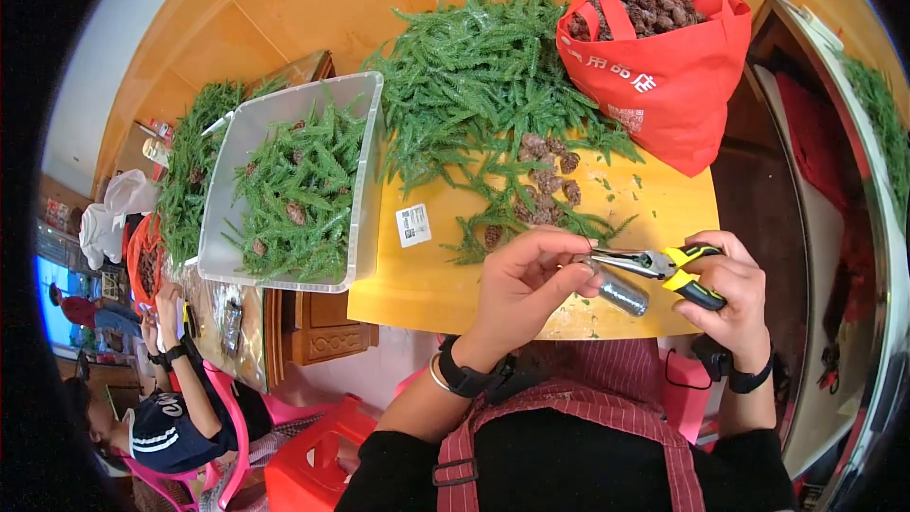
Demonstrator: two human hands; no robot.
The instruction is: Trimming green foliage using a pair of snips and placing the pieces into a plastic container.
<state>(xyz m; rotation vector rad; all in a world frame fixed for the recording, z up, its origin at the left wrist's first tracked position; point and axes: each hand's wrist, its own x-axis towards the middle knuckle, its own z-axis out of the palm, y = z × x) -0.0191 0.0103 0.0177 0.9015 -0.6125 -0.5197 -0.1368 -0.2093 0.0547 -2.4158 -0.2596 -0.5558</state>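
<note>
My right hand (730, 289) is closed around the yellow-and-black handles of a pair of pliers (645, 264). The metal jaws point left and reach the fingertips of my left hand (536, 284). That hand is pinched at the jaw tips; whatever is between its fingers is too small and covered to make out. Just below the jaws lies a shiny grey cylinder (623, 294) on the yellow table (417, 280). Beyond my hands a small heap of brown pine cones (545, 180) rests beside green artificial pine sprigs (464, 237).
A red bag (654, 85) full of pine cones stands at the back right. Behind is a large pile of green sprigs (474, 66). At left, a clear plastic bin (372, 180) holds sprigs with cones. A co-worker (180, 417) sits far left, near a red stool (318, 460).
</note>
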